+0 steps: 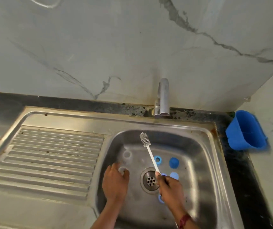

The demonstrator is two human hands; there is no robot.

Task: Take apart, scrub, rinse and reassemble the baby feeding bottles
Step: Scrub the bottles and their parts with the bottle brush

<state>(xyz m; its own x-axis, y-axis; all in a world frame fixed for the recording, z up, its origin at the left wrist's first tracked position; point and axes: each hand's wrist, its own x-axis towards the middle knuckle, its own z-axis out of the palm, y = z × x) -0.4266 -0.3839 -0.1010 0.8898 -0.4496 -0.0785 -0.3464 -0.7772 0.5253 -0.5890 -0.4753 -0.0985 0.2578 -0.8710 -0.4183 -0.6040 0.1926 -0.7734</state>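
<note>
Left of the drain (149, 180), the left hand (116, 182) reaches the nearer bottle (122, 169), fingers (115, 168) touching its upturned mouth (blur hides whether they grip). A second bottle (127, 154) stands just beyond. Right of the drain, the right hand (169, 190) clamps the one brush (145, 140) by its handle, its long axis slanting away leftward, bristles beyond the second bottle. Also right of the drain lie five blue parts (173, 162), one half hidden.
</note>
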